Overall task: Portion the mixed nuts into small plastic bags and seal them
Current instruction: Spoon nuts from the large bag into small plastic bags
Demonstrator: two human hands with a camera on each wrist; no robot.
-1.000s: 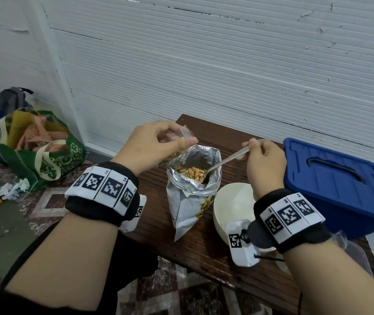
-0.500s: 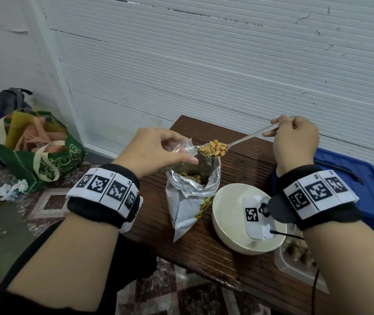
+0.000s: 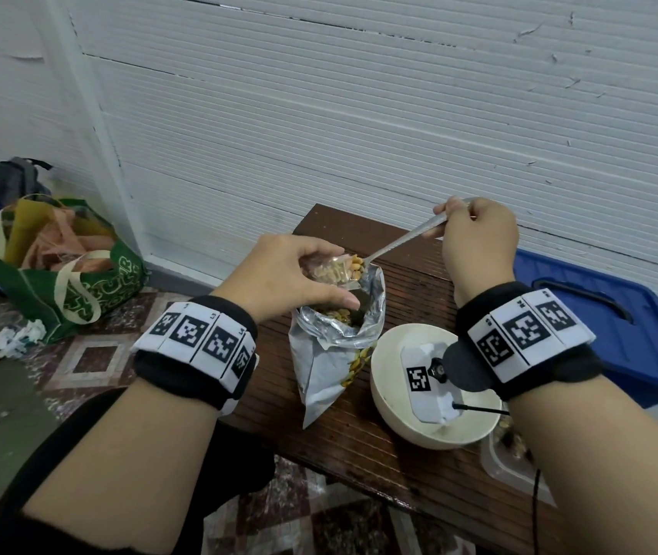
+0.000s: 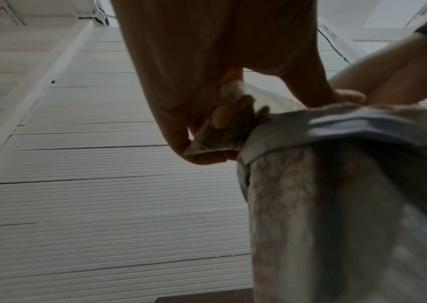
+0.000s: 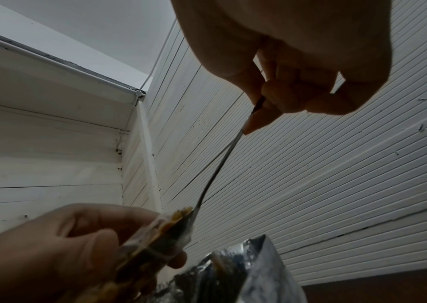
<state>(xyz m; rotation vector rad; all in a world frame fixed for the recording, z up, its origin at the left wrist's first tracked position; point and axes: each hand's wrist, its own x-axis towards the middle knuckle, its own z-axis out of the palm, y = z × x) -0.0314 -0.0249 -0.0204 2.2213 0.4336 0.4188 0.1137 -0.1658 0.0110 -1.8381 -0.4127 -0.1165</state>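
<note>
My left hand (image 3: 299, 274) grips a small clear plastic bag (image 3: 329, 270) just above the open foil nut pouch (image 3: 335, 346), which stands on the dark wooden table (image 3: 359, 446). Nuts show through the small bag (image 4: 222, 125). My right hand (image 3: 475, 234) pinches the handle of a metal spoon (image 3: 403, 244). The spoon's bowl, loaded with nuts (image 3: 355, 266), is at the small bag's mouth. In the right wrist view the spoon (image 5: 214, 174) runs down from my fingers to the small bag (image 5: 155, 239) beside the foil pouch (image 5: 233, 272).
A cream bowl (image 3: 395, 418) stands right of the pouch. A clear tub with nuts (image 3: 511, 450) sits at the table's right edge. A blue lidded box (image 3: 615, 314) is at the right. A green bag (image 3: 71, 270) lies on the floor at the left. A white wall is behind.
The spoon came up out of the foil pouch loaded with nuts and moved left to the small bag's mouth. My right hand rose; my left hand kept holding the small bag.
</note>
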